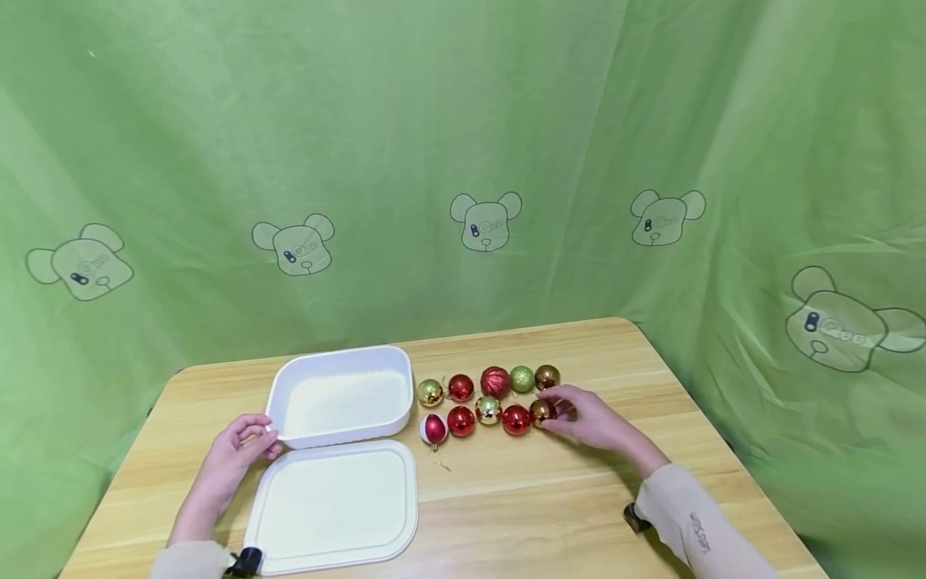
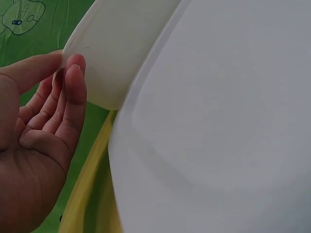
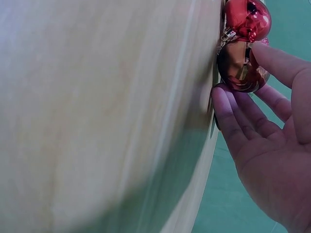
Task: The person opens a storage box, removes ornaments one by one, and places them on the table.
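Observation:
At the near left corner of a white plastic box point(image 1: 347, 435), my left hand point(image 1: 235, 452) pinches the rim between thumb and fingers. The box stands without its cover, and its inside is bare. My right hand point(image 1: 595, 420) is at the right end of the near row of Christmas baubles, its thumb and fingers around a shiny bronze bauble point(image 3: 238, 65). That bauble rests on the table beside a red bauble point(image 1: 517, 420). Further left in this row are a gold bauble point(image 1: 488, 411), another red one point(image 1: 460, 420) and a red-and-white one point(image 1: 434, 430).
A flat white lid point(image 1: 336, 511) lies in front of the box. Behind the near row sit several more baubles, among them a green glitter one point(image 1: 522, 379) and a second bronze one point(image 1: 546, 377). Green curtains point(image 1: 405, 161) enclose the wooden table point(image 1: 521, 507).

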